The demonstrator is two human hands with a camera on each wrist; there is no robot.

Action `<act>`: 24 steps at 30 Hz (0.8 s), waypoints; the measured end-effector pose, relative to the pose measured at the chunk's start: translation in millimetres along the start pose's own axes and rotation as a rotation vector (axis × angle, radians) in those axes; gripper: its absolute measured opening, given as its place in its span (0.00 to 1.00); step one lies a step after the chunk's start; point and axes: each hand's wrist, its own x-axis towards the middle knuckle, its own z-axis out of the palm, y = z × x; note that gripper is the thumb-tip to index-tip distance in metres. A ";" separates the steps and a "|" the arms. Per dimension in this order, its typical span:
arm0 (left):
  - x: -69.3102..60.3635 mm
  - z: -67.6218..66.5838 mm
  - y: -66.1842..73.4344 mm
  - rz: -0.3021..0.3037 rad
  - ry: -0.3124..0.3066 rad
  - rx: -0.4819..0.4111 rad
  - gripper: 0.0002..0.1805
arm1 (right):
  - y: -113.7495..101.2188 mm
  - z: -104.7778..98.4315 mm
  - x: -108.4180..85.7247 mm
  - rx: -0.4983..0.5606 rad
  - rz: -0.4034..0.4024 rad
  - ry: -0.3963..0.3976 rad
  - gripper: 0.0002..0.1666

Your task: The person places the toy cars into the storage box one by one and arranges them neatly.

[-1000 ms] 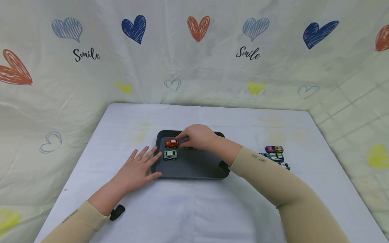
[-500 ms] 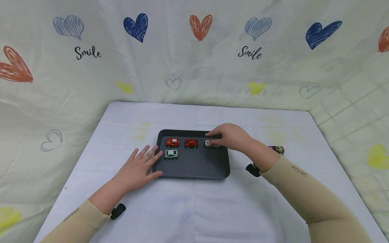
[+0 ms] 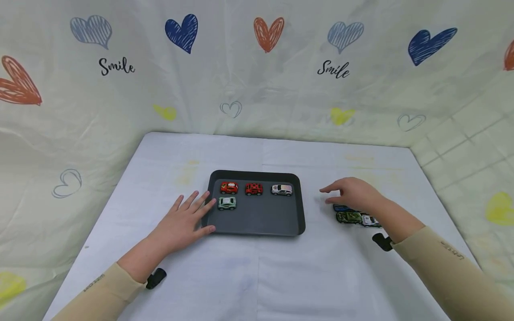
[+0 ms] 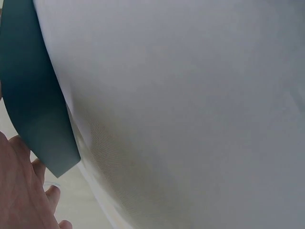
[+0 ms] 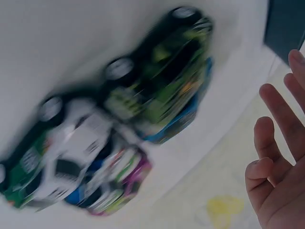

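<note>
My left hand (image 3: 182,227) rests with spread, straight fingers at the left rim of a dark grey tray (image 3: 257,223). In the tray's back row stand a red toy car (image 3: 229,187), a red-and-black toy car (image 3: 254,189) and a white toy car (image 3: 282,190). A pale green toy car (image 3: 226,203) sits in front of the leftmost one. Right of the tray, my right hand (image 3: 355,194) hovers with loosely bent fingers, holding nothing. Below it are a green toy car (image 3: 348,217), a white-and-green one (image 5: 71,152) and a partly hidden blue one (image 3: 341,208).
A purple toy car (image 5: 136,181) shows behind the white-and-green one in the right wrist view; my right hand hides it from the head view. White cloth (image 3: 257,276) covers the table, and a heart-printed curtain (image 3: 225,76) hangs behind it.
My right hand has moved from the red-and-black car to the white car, then off the tray to the cars at the right. The left hand has stayed at the tray's rim.
</note>
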 end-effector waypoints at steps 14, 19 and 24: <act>-0.9 -2.0 0.3 0.005 0.008 0.000 0.45 | 49.0 1.5 -25.5 0.077 0.039 -0.073 0.20; -0.6 -2.6 0.3 0.007 0.007 0.001 0.44 | 58.4 6.1 -22.9 0.043 -0.013 -0.089 0.17; 0.0 -2.2 0.4 0.003 -0.001 0.004 0.45 | 60.6 7.8 -20.4 0.035 -0.057 -0.104 0.16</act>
